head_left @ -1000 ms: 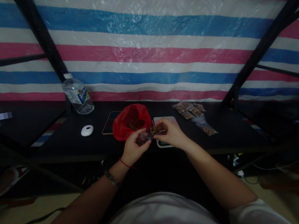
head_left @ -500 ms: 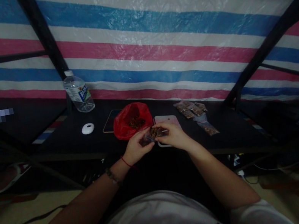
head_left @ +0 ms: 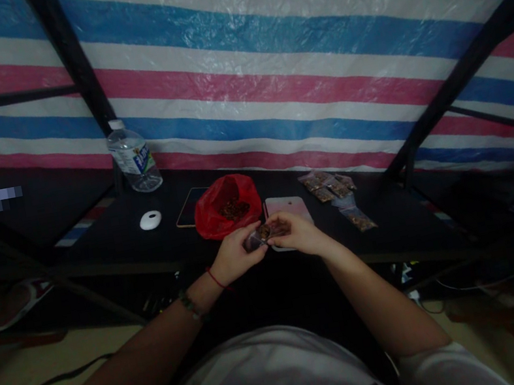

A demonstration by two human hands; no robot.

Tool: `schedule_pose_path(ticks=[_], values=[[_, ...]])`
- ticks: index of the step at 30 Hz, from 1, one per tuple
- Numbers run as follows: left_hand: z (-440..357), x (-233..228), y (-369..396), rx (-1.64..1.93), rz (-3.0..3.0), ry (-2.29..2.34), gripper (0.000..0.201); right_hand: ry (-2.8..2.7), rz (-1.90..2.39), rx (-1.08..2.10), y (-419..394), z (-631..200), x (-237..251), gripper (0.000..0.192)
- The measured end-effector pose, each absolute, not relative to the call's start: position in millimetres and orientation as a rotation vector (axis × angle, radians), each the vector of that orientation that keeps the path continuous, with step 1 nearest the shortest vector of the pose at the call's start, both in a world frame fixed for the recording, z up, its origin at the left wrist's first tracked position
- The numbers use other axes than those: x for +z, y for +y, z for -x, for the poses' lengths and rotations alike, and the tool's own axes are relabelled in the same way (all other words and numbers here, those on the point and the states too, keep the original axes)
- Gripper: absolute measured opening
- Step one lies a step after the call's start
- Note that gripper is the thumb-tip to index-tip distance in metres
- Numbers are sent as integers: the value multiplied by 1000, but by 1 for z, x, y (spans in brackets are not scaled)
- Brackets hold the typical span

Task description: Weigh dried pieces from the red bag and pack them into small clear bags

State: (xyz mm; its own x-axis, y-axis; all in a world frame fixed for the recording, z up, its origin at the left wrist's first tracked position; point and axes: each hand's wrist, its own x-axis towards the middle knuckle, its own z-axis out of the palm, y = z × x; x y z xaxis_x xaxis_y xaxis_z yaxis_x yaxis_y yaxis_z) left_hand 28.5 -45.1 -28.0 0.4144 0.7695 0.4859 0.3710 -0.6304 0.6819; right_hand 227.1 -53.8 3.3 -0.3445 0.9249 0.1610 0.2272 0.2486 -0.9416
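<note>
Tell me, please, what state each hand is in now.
Left hand: closed, holding a small clear bag.
Right hand: at the same bag; exact grip cannot be told.

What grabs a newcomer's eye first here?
Probably the striped sheet, pink, white and blue, behind the table. Then the red bag, open on the table with brown bits inside. Just nearer, the left hand and right hand hold a small clear bag.

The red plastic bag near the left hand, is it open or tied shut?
Open. The mouth of the red plastic bag is spread wide, and brown pieces show inside it.
</note>
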Motion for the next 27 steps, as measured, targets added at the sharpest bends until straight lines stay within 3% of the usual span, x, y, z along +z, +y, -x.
schedule_pose_path(ticks=[9, 27], values=[[-28, -12, -49, 896, -2063, 980, 41, -1485, 1021, 1574, -54, -226, -6, 45], [-19, -10, -40, 830, -2006, 921, 48, -1409, 1041, 1490, -51, -223, -10, 38]])
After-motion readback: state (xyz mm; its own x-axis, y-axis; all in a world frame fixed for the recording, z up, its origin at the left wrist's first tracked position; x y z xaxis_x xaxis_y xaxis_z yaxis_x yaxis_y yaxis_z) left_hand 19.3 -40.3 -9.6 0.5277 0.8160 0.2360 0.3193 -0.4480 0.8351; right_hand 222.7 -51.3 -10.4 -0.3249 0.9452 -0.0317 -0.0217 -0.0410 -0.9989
